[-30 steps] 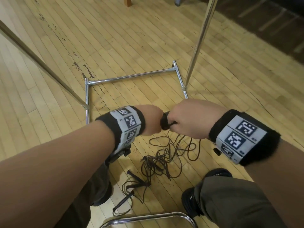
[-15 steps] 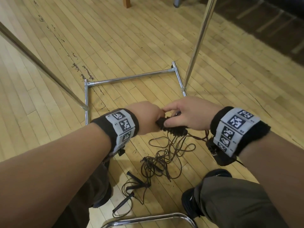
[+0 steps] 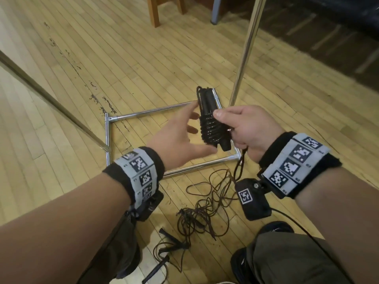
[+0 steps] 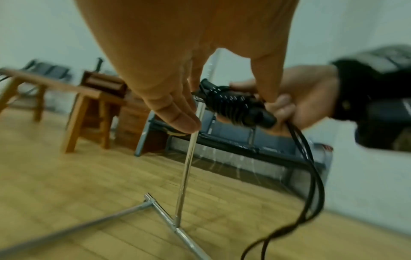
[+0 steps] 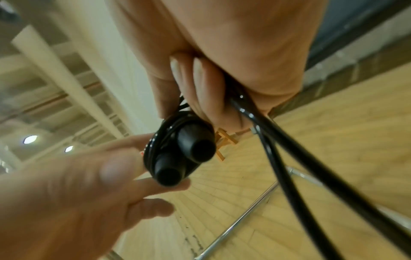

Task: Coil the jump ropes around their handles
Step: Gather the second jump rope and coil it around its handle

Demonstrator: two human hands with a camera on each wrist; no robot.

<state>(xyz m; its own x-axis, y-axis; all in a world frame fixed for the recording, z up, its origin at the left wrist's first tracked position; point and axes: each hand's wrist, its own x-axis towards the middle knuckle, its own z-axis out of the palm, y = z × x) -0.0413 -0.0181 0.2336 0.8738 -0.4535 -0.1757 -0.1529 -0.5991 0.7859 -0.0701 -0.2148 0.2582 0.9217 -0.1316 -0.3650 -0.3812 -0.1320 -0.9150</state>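
Note:
My right hand (image 3: 244, 128) grips a pair of black jump rope handles (image 3: 209, 117) held side by side, with black cord wound in several turns round their lower half. The handle ends (image 5: 189, 156) point at the right wrist camera. Loose cord (image 3: 239, 167) hangs from this hand to the floor. My left hand (image 3: 182, 138) is spread beside the handles with straight fingers (image 4: 177, 114), touching or nearly touching the coil. A tangle of brown rope (image 3: 205, 210) lies on the wooden floor below, with more black handles (image 3: 162, 261) near my left knee.
A chrome rack base (image 3: 143, 114) forms a rectangle on the floor under my hands, with an upright pole (image 3: 244, 54) at its right and a slanted bar (image 3: 47, 93) at left. Wooden furniture legs (image 3: 153, 11) stand far back. My knees and shoes (image 3: 274, 226) are at the bottom.
Both hands have risen from low over the rope pile. The left hand has let go of the handles and spread out; the right hand now holds the wound handles upright.

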